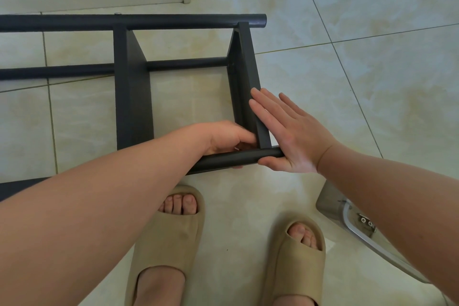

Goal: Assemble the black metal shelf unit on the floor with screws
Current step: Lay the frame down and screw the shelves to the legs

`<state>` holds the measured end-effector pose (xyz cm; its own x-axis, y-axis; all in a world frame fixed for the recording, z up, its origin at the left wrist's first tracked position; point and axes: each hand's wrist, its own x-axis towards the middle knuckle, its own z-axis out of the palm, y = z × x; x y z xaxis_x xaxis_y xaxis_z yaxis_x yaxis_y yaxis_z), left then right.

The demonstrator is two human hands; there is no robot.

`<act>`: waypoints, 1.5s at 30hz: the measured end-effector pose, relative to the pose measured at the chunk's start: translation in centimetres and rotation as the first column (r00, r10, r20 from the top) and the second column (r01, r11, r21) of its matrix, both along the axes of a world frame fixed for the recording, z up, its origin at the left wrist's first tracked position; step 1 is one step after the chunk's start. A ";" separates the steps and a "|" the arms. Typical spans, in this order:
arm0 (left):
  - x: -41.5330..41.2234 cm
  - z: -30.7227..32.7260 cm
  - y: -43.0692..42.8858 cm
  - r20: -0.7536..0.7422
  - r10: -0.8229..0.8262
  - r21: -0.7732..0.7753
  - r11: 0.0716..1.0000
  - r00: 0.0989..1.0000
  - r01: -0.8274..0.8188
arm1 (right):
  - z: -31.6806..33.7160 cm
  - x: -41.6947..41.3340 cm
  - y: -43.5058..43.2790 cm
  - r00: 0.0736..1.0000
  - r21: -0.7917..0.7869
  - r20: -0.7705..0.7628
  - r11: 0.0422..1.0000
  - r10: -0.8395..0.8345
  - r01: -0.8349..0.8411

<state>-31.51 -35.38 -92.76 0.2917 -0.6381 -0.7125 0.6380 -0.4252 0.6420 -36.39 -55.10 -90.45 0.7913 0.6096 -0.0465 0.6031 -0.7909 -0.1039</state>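
Black shelf (134, 97) on its side on tile floor (347, 57); grips its near tube (223, 160) with curled left hand (228, 138), close by the end panel (246, 62); presses flat right hand (288, 131), fingers straight, against that panel's outer face, thumb under the tube end; one screw (118, 13) showing on the far tube (173, 21); tan slippers (171, 231) just below.

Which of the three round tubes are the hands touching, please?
The nearest tube: the left hand grips it and the thumb of the right hand touches its end. The far tube and middle tube lie untouched.
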 end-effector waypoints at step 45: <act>0.0 -0.6 0.1 0.077 0.034 -0.051 0.998 0.996 -0.030 | 0.0 0.0 0.0 1.000 -0.003 0.002 1.000 -0.006 0.006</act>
<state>-31.48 -35.25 -93.38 0.3658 -0.6615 -0.6546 0.5980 -0.3718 0.7100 -36.40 -55.10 -90.45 0.7951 0.6047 -0.0462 0.5986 -0.7947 -0.1004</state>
